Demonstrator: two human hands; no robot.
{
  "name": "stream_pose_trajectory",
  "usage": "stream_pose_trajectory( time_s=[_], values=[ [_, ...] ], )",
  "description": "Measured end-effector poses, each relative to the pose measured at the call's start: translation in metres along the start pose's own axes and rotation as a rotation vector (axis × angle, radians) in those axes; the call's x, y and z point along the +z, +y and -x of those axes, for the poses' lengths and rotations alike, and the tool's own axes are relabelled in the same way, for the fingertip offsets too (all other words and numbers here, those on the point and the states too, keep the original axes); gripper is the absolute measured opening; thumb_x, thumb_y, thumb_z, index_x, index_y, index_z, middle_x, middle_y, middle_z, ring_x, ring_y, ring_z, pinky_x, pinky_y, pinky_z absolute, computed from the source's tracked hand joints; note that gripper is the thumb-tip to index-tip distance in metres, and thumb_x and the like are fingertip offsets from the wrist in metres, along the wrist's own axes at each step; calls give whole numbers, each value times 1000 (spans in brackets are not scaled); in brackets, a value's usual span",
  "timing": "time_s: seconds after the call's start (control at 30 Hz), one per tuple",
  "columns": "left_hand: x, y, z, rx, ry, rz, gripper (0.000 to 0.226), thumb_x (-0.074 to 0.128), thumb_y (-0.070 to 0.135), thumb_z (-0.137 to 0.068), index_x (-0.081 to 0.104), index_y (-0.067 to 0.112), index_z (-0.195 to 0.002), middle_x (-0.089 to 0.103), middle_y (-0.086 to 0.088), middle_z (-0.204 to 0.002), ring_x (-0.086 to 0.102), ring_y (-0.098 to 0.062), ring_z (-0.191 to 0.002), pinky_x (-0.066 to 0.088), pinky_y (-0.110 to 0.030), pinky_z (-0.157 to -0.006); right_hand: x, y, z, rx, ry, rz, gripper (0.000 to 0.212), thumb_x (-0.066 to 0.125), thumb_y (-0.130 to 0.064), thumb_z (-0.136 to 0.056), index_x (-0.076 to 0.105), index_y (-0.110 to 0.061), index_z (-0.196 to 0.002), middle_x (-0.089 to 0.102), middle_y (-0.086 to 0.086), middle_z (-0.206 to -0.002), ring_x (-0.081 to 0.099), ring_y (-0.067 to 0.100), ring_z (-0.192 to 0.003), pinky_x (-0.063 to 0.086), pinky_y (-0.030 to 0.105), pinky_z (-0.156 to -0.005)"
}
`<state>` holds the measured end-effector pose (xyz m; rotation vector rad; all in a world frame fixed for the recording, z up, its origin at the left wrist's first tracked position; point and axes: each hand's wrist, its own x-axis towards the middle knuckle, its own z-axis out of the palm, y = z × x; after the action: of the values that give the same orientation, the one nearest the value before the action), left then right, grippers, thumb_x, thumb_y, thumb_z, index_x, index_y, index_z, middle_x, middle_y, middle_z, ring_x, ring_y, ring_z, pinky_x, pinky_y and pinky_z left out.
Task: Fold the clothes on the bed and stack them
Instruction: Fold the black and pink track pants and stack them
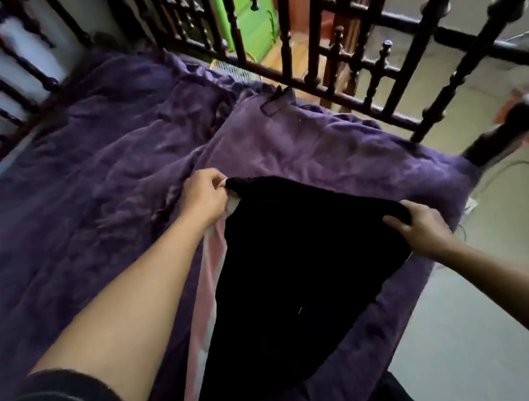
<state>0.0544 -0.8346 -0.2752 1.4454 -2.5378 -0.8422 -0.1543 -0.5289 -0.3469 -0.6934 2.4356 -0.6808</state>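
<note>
A black garment (287, 266) lies spread lengthwise on the purple bed sheet (66, 204), reaching from the middle of the bed toward me. My left hand (205, 195) pinches its far left corner. My right hand (423, 227) grips its far right corner, fingers curled over the edge. A pink and white striped cloth (205, 313) shows from under the black garment's left side.
A purple pillow (316, 143) lies past the garment, with a small dark item (277, 101) on its far end. Dark turned-wood bed rails (321, 63) run along the back and right. The grey floor (483, 321) lies to the right of the bed.
</note>
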Motion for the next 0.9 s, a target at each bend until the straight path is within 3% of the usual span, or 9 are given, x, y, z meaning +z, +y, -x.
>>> stream_pose_trajectory(
  time_s=[0.2, 0.3, 0.37, 0.47, 0.57, 0.67, 0.8, 0.9],
  values=[
    [107, 73, -76, -65, -78, 136, 21, 54, 3, -85, 69, 17, -87, 69, -7, -86, 60, -25, -90, 43, -29, -74, -16, 70, -97, 189, 21, 159, 22, 63, -37, -89, 52, -19, -82, 67, 13, -88, 62, 35, -89, 39, 33, -66],
    [138, 72, -86, -117, -150, 186, 22, 58, 8, -88, 65, 15, -108, 62, -2, -91, 57, -20, -91, 38, -19, -73, -7, 86, -124, 268, -94, 272, 23, 62, -39, -88, 52, -19, -89, 67, 12, -95, 62, 34, -90, 43, 35, -67],
    [144, 53, -78, -160, -181, 157, 31, 56, 6, -86, 62, 13, -115, 62, -5, -98, 56, -22, -94, 41, -25, -82, 1, 84, -130, 284, -183, 393, 27, 60, -38, -86, 51, -18, -102, 65, 12, -103, 61, 34, -95, 49, 39, -74],
    [136, 0, -39, -317, -196, 124, 29, 57, 3, -85, 64, 12, -111, 66, -7, -98, 57, -19, -88, 40, -22, -79, 14, 63, -129, 128, -130, 561, 49, 61, -29, -83, 45, -19, -128, 52, 11, -122, 46, 34, -115, 47, 43, -79],
    [128, -62, 24, -525, -216, 81, 20, 64, 10, -81, 67, 16, -100, 69, -7, -93, 63, -27, -92, 48, -28, -78, 42, 17, -130, -201, -90, 639, 53, 68, -22, -74, 55, -15, -124, 52, 12, -126, 45, 36, -114, 48, 47, -79],
    [130, -112, 95, -708, -293, -26, 28, 71, 23, -79, 65, 19, -106, 67, -6, -106, 61, -28, -102, 50, -34, -81, 84, -45, -132, -428, -259, 643, 43, 65, -20, -77, 60, -16, -120, 54, 8, -123, 55, 36, -103, 50, 43, -71],
    [153, -162, 181, -851, -490, -193, 58, 72, 37, -79, 46, 21, -129, 48, -5, -127, 51, -25, -116, 48, -39, -90, 156, -104, -130, -628, -469, 670, 55, 58, -20, -85, 43, -26, -138, 35, -2, -147, 63, 35, -97, 47, 38, -69],
    [173, -188, 222, -883, -428, -269, 29, 60, 29, -88, 55, 23, -116, 54, -3, -116, 54, -24, -107, 48, -38, -85, 204, -116, -124, -677, -575, 792, 38, 56, -26, -89, 55, -31, -127, 49, 1, -134, 61, 33, -104, 49, 38, -77]
  ],
)
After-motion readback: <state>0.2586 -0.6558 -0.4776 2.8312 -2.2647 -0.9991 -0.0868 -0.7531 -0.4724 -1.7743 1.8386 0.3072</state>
